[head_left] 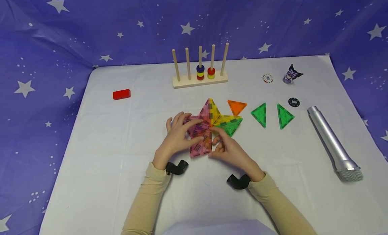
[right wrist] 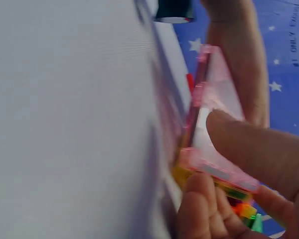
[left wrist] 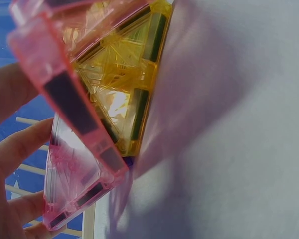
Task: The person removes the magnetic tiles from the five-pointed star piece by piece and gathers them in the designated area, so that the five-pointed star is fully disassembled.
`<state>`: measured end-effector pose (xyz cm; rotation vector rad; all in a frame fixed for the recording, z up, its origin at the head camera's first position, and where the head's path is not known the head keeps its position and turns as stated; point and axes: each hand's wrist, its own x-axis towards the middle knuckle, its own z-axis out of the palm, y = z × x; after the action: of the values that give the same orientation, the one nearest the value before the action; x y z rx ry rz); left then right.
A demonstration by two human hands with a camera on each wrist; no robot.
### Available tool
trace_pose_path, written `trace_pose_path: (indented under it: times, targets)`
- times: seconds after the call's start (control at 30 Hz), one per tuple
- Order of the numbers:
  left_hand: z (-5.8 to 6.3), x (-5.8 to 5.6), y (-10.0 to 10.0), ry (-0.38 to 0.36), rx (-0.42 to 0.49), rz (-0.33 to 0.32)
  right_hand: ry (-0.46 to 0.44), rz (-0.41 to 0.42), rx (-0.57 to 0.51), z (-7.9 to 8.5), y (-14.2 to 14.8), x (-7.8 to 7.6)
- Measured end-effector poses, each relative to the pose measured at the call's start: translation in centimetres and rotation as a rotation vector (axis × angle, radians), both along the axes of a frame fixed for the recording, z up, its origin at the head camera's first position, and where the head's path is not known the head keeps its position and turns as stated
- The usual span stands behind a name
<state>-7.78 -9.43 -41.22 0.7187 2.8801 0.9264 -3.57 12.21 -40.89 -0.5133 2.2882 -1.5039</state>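
Translucent magnetic tiles stand together on the white table before me: pink tiles [head_left: 197, 150], yellow tiles [head_left: 216, 114] and a green triangle tile [head_left: 231, 127] join in a star-like shape. My left hand [head_left: 175, 137] grips the pink tiles from the left, thumb and fingers spread around them. In the left wrist view, its fingers lie behind a pink triangle tile [left wrist: 72, 164], beside a yellow tile [left wrist: 120, 99]. On the right edge of the pink tiles, my right hand [head_left: 231, 152] pinches one. Its thumb presses the pink face [right wrist: 222, 89] in the right wrist view, with fingers curled below.
An orange triangle [head_left: 237, 107] and two green triangles [head_left: 260, 115] lie to the right. Behind stands a wooden peg rack [head_left: 200, 81] with rings. A red block [head_left: 122, 94], two chips [head_left: 294, 102], a small figurine [head_left: 291, 75] and a silver microphone [head_left: 331, 140] sit around.
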Motion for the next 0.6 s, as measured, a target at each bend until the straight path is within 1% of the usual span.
trace_pose_path:
  times: [0.07, 0.13, 0.3, 0.37, 0.43, 0.6]
  targets:
    - [0.0, 0.0, 0.0, 0.008, 0.001, 0.001, 0.019, -0.008, 0.007, -1.0, -0.2, 0.0]
    - [0.0, 0.0, 0.1, 0.017, 0.002, 0.004, 0.062, -0.014, 0.018, -1.5, -0.6, 0.0]
    - [0.0, 0.0, 0.1, 0.013, 0.013, 0.011, 0.224, -0.062, 0.09, -2.2, -1.4, 0.0]
    - [0.0, 0.0, 0.1, 0.009, 0.01, 0.013, 0.27, -0.08, 0.112, -2.3, -1.5, 0.1]
    - [0.0, 0.0, 0.1, 0.009, 0.003, 0.014, 0.299, -0.089, 0.127, -2.3, -1.6, 0.1]
    - [0.1, 0.0, 0.1, 0.009, 0.0, 0.012, 0.33, -0.085, 0.144, -2.1, -1.4, 0.1]
